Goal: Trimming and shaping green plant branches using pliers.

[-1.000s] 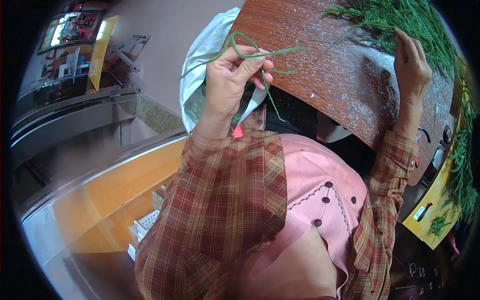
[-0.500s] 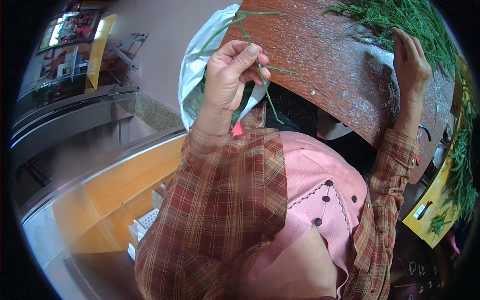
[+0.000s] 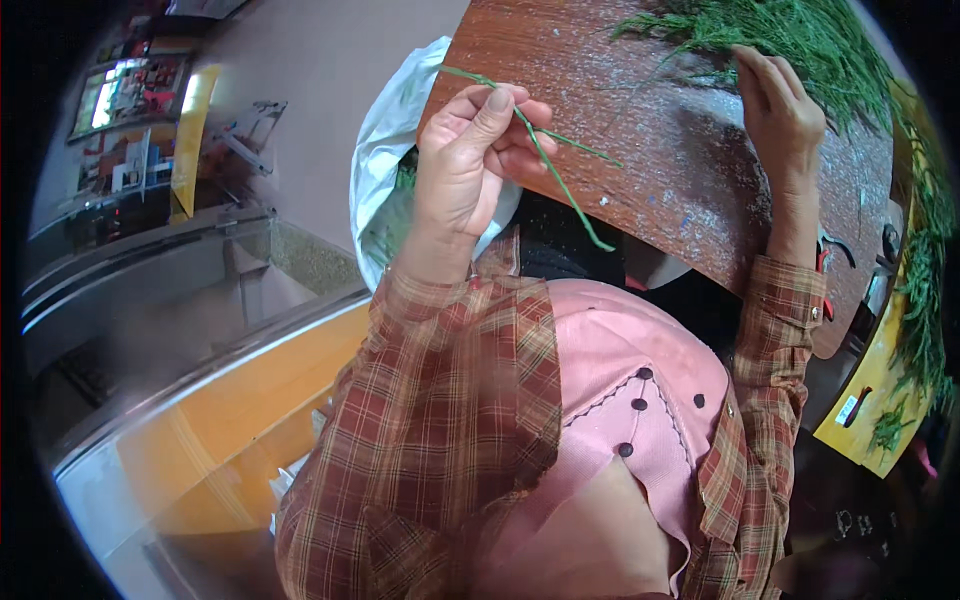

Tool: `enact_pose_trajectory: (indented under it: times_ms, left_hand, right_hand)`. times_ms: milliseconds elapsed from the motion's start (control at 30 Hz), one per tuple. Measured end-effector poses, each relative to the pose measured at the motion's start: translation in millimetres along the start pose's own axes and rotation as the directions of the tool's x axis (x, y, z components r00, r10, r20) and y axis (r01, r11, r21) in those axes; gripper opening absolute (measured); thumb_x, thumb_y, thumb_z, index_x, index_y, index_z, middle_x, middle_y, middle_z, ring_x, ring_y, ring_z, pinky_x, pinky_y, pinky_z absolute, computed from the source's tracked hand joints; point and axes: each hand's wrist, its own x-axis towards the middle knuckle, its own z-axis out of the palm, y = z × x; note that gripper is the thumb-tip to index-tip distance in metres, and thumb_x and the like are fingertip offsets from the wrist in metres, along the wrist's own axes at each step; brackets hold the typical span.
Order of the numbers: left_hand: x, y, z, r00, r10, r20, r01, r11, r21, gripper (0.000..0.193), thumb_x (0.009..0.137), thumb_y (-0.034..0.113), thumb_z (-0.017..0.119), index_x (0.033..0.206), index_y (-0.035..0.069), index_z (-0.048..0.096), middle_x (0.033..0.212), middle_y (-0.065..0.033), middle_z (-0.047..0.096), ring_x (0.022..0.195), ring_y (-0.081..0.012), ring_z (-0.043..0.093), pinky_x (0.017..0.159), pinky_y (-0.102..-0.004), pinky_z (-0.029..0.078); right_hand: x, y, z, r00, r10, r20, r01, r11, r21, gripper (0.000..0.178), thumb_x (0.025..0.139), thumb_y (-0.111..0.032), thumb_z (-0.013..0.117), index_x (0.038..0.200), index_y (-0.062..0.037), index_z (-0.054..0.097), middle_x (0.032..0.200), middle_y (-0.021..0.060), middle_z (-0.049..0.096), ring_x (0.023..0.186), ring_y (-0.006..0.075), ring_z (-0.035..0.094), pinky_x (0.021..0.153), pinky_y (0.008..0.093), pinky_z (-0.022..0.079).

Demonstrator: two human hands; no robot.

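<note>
My left hand pinches a thin green forked stem between thumb and fingers. Its two lower ends point down to the right, and a short end sticks out at the upper left. My right hand is over the table by the near edge of a pile of feathery green sprigs. Its fingers are stretched out and close together; the thumb is mostly hidden, and no held thing shows. Below and beside my left hand hangs a white plastic bag with green cuttings inside.
White crumbs lie scattered on the brown wooden table. A cutting tool with red and black parts lies by my right wrist. More green sprigs rest on a yellow board at the right. A yellow-fronted counter stands at my left.
The long upper shoots of the stem no longer show, and the stem sits at a different angle in my left hand. My right hand has shifted a little left along the sprigs' edge.
</note>
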Motion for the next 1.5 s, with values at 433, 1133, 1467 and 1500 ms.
enact_pose_trajectory:
  times_ms: [433, 1133, 1467, 1500]
  left_hand:
    - [32, -19, 39, 0.997, 0.027, 0.076, -0.035, 0.993, 0.113, 0.025, 0.097, 0.021, 0.056, 0.108, -0.002, 0.059, 0.095, -0.0182, 0.068, 0.074, -0.0213, 0.069, 0.058, -0.0267, 0.057]
    - [33, -20, 36, 0.997, 0.031, 0.065, -0.039, 0.991, 0.127, 0.022, 0.097, 0.019, 0.057, 0.111, 0.002, 0.059, 0.097, -0.0112, 0.067, 0.076, -0.0185, 0.067, 0.062, -0.0281, 0.055]
    - [32, -32, 52, 0.992, 0.043, 0.120, -0.074, 0.962, 0.265, 0.018, 0.097, 0.015, 0.057, 0.103, -0.002, 0.061, 0.089, -0.0114, 0.069, 0.071, -0.0147, 0.066, 0.058, -0.0231, 0.052]
    - [31, -36, 54, 0.989, 0.045, 0.143, -0.090, 0.941, 0.326, 0.017, 0.096, 0.013, 0.058, 0.102, -0.002, 0.062, 0.087, -0.0105, 0.069, 0.069, -0.0137, 0.065, 0.057, -0.0224, 0.051]
  right_hand:
    - [-7, -60, 11, 0.772, 0.002, 0.636, -0.589, 0.378, 0.714, 0.027, 0.092, -0.025, 0.064, 0.099, 0.0007, 0.070, 0.088, 0.0062, 0.068, 0.080, 0.0134, 0.061, 0.072, 0.0281, 0.048]
    - [-4, -58, 7, 0.764, 0.012, 0.646, -0.621, 0.289, 0.729, 0.018, 0.084, -0.018, 0.073, 0.087, 0.0001, 0.071, 0.073, 0.0007, 0.065, 0.070, 0.0067, 0.057, 0.063, 0.0241, 0.046]
    - [-5, -60, 9, 0.786, 0.186, 0.589, -0.615, 0.150, 0.774, 0.026, 0.090, -0.023, 0.067, 0.107, -0.0036, 0.069, 0.087, 0.0005, 0.068, 0.079, 0.0065, 0.062, 0.067, 0.0222, 0.048]
    - [-4, -60, 8, 0.769, 0.175, 0.615, -0.634, 0.093, 0.767, 0.028, 0.091, -0.024, 0.065, 0.110, -0.0039, 0.068, 0.089, 0.0011, 0.068, 0.080, 0.0068, 0.063, 0.068, 0.0219, 0.049]
